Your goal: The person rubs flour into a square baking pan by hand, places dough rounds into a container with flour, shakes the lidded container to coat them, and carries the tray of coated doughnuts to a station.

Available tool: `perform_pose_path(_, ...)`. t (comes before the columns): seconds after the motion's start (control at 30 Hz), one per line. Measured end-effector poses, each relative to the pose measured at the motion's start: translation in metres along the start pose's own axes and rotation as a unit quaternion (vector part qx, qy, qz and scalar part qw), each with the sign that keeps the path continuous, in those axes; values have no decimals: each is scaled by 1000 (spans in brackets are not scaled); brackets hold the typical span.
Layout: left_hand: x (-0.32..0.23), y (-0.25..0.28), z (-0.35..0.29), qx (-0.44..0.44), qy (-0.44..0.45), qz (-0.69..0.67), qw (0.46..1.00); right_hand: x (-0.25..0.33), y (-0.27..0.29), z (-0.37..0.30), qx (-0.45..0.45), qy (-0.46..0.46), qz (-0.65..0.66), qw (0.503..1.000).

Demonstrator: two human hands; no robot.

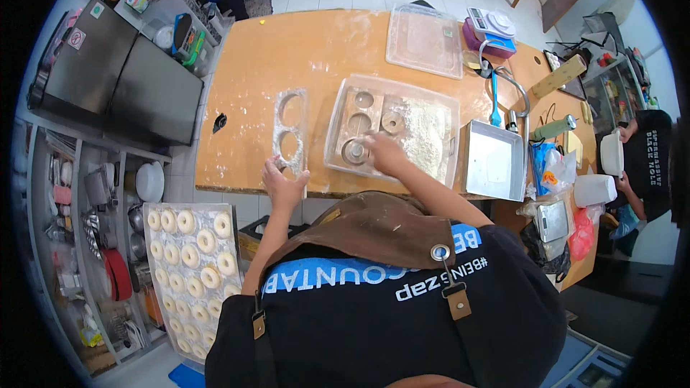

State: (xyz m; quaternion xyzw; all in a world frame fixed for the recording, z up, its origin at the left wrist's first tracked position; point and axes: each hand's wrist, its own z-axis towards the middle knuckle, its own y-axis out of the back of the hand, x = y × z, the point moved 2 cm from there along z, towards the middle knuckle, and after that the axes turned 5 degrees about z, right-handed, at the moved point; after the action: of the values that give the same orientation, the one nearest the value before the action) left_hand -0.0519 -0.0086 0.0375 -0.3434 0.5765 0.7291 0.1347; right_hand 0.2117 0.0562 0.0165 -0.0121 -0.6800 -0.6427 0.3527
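At the worktop's (241,126) front edge, a left hand (285,181) spans and holds the near end of a holed, floured strip (290,128), seemingly soft, light dough, apt to tear at its thin bridges and best supported from underneath. The right hand's (386,155) fingers close on a round cutter (353,151), probably stiff and light, best gripped by its rim, inside a clear bin (455,121) whose walls restrict sideways movement. Bare wood offers room left of the strip and beyond, toward a flat lid (424,41).
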Motion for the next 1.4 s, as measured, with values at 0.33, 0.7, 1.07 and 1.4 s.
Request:
perform_pose_path(0.33,-58,-31,3,124,-52,88,987,-16,36,1,-36,-49,161,985)
perform_pose_path(0.7,-112,-116,18,241,-11,227,944,-82,120,-111,-251,-187,173,934)
perform_pose_path(1.07,-100,-160,14,301,44,302,904,-108,126,-131,-232,-173,169,942)
perform_pose_path(1.4,-112,-158,18,317,65,280,904,-99,117,-101,-154,-97,164,969)
